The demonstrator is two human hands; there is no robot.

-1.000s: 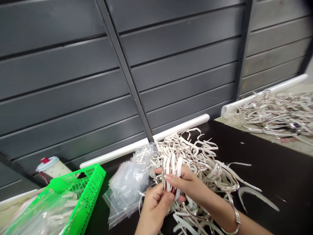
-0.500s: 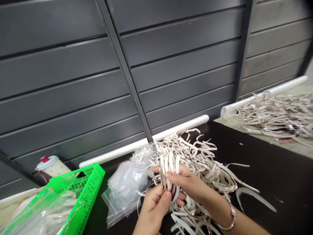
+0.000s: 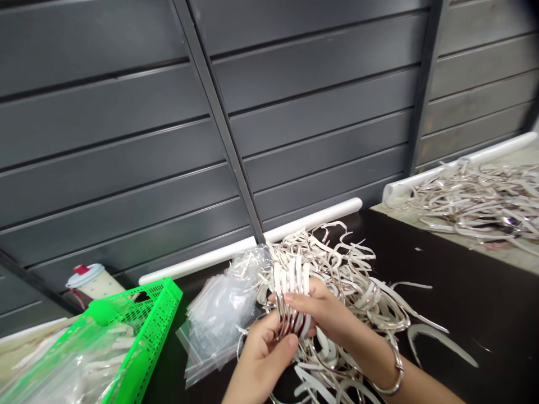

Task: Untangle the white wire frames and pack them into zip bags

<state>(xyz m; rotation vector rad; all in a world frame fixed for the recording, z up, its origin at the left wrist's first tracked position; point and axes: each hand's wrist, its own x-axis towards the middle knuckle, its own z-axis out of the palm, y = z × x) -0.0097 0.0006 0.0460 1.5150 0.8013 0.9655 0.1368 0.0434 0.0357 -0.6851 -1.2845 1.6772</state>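
A bunch of curved silver-and-white strips (image 3: pixel 290 280) stands upright between my two hands, several of them side by side. My right hand (image 3: pixel 314 303) is closed round the bunch from the right, its thumb across the front. At the lower end, my left hand (image 3: pixel 272 342) grips the same strips between thumb and fingers. Behind and below the hands lies a loose pile of like strips (image 3: pixel 337 264) on the black tabletop (image 3: pixel 455 292). Left of the hands is a stack of clear zip bags (image 3: pixel 219 314). The fingers behind the bunch are partly hidden.
At lower left, a green plastic basket (image 3: pixel 154 331) holds bagged strips (image 3: pixel 109 359). Behind it stands a cup with a blue lid (image 3: pixel 90 278). White tubes (image 3: pixel 202 264) run along the grey slatted wall (image 3: pixel 126 140). Another strip heap (image 3: pixel 484 199) lies at right.
The strips in my hands have fanned slightly wider apart. My left thumb has shifted a little to the right and lower. The view has moved slightly.
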